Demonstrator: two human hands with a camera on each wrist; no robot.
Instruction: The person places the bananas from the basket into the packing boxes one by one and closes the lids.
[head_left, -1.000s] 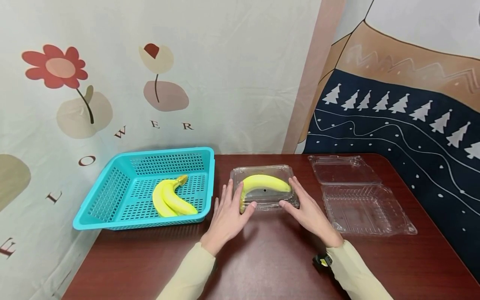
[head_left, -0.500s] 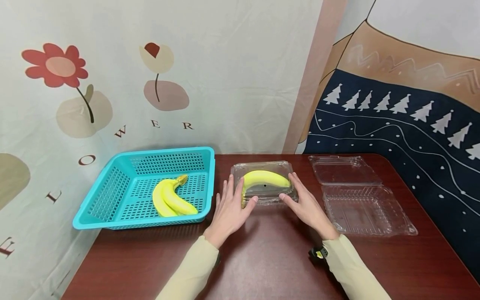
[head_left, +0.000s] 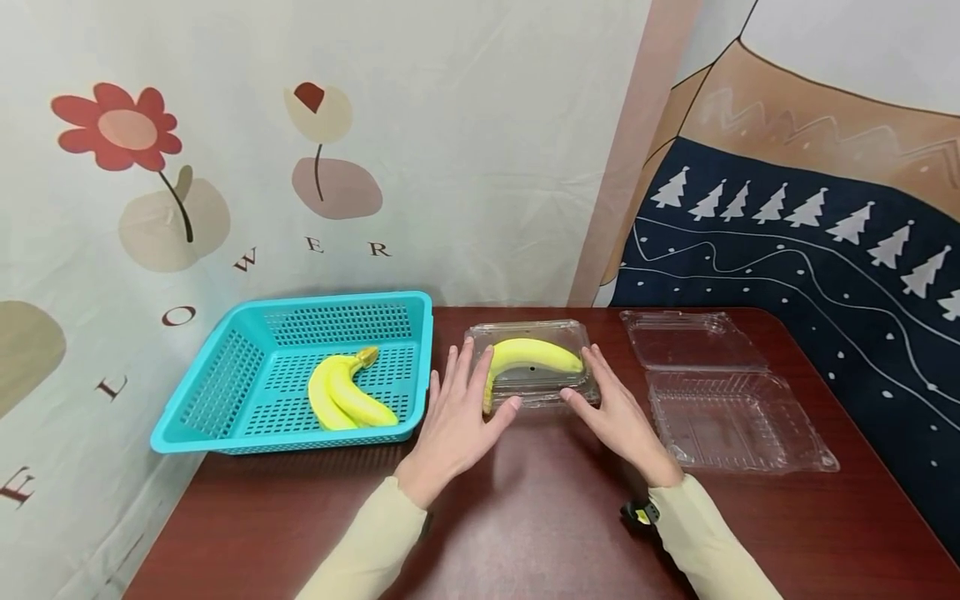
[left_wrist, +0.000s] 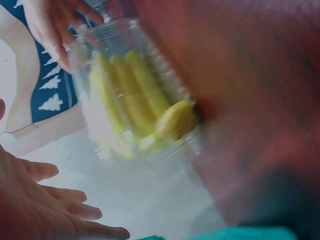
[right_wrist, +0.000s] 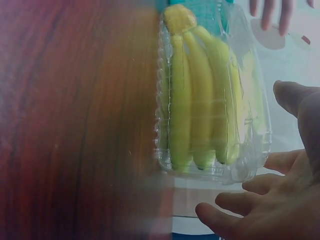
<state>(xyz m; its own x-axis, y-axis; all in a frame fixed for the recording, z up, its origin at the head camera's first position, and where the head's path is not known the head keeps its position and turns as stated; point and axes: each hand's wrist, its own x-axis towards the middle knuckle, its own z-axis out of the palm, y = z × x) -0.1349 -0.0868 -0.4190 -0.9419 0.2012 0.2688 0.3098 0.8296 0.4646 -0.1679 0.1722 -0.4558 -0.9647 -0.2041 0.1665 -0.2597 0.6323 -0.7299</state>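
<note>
Both wrist views show several boxed bananas (right_wrist: 201,100); the head view, one.

Soft, even light fills the head view, leaving a pale sheen on the dark red-brown wooden tabletop (head_left: 551,521) and diffuse shadows below the person's left hand (head_left: 457,421) and right hand (head_left: 621,421). Small glints streak the clear, ribbed plastic box (head_left: 540,387). Haze and blur soften the left wrist view, with white glare along the box; in the dimmer right wrist view, the tabletop smears out of focus.
</note>
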